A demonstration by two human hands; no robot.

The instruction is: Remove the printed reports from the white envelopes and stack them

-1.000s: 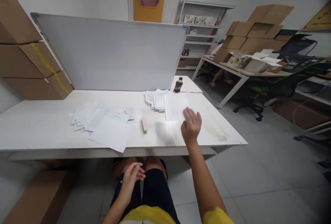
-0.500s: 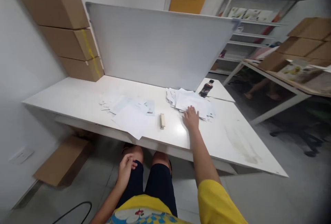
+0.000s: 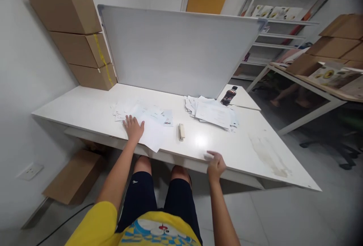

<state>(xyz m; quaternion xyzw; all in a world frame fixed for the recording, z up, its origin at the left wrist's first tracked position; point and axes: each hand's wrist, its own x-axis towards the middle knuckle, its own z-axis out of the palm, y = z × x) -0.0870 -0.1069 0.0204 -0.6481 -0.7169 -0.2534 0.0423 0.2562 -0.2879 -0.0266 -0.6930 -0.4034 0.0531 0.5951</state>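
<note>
My left hand (image 3: pixel 133 128) lies with fingers spread on the near left edge of a loose spread of papers (image 3: pixel 151 132), on the left half of the white table. Over the table's front edge, my right hand (image 3: pixel 217 165) is held with one finger stretched to the left and the others partly curled; it appears to hold nothing. Between the two paper groups lies a cream stapler (image 3: pixel 182 131), touched by neither hand. A thicker, uneven stack of papers (image 3: pixel 212 112) rests right of the stapler, beyond my right hand.
A dark soda bottle (image 3: pixel 229 96) stands behind the right stack. A whiteboard (image 3: pixel 178 53) rises along the table's (image 3: pixel 235 151) back. Cardboard boxes (image 3: pixel 92 51) are piled at the left end. Another person's leg (image 3: pixel 279 96) shows under a second table at the right.
My left hand has risen from beside my lap onto the left papers. My right hand has left the right stack and drawn back to the table's front edge.
</note>
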